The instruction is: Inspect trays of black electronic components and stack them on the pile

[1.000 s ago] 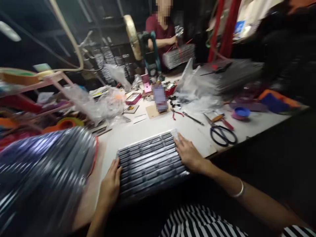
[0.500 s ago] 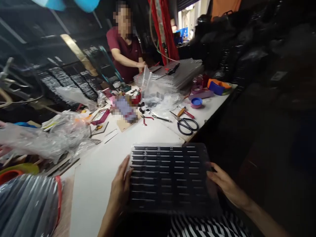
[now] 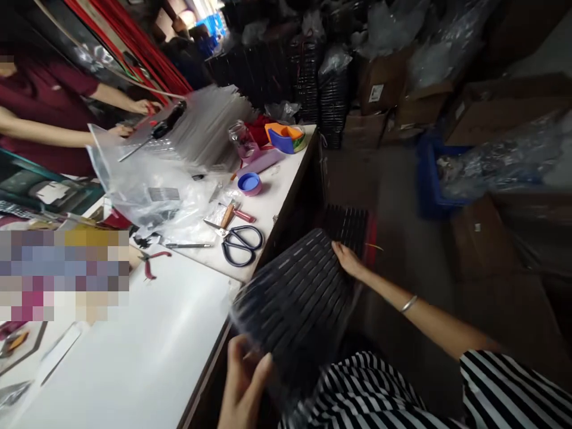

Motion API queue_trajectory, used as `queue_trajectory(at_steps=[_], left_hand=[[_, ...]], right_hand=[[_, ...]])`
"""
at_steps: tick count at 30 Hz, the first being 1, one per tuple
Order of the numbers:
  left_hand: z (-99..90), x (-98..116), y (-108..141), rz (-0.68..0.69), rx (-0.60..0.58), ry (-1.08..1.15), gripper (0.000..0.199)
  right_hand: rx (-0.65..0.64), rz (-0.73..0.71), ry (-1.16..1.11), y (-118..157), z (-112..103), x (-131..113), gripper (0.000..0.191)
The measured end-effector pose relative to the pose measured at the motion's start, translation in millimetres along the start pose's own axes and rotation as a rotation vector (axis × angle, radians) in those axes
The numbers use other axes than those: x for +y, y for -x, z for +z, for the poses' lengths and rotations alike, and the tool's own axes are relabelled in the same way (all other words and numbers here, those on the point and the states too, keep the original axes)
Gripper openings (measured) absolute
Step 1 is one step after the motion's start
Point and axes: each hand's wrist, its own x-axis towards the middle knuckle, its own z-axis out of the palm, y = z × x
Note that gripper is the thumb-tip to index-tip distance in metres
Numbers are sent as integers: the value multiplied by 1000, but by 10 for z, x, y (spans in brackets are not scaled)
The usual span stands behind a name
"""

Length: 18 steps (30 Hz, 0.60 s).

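A black slotted tray (image 3: 295,298) in clear plastic hangs tilted beside the table's right edge, above my striped clothing. My left hand (image 3: 245,372) grips its lower left edge, thumb and fingers bent around it. At the tray's upper right edge, my right hand (image 3: 351,262) holds on with closed fingers. Behind that hand, lower down, stands another black slotted stack (image 3: 346,223) with a red edge. Black-handled scissors (image 3: 241,244) lie on the white table (image 3: 134,351) near the tray's top left. The tray is a little blurred.
On the table are red-handled pliers (image 3: 154,262), a pen (image 3: 187,245), a blue-topped round container (image 3: 249,183), and clear plastic bags (image 3: 156,185). A person in a maroon shirt (image 3: 40,113) reaches over stacked sheets (image 3: 210,125). A blue bin (image 3: 431,179) and cardboard boxes (image 3: 504,113) stand at right.
The view has swung right. Both hands have carried the tray from over the table's front to beyond its right edge, and it is now tilted. The stack on the floor has come into view.
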Motion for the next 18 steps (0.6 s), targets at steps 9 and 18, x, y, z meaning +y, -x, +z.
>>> queue_trajectory(at_steps=[9, 18], left_hand=[[1609, -1318, -1242, -455, -315, 319, 54], [2105, -1520, -1677, -676, -230, 295, 29]], right_hand=[[111, 92, 633, -1486, -1119, 76, 33], [201, 74, 1157, -1970, -810, 356, 35]])
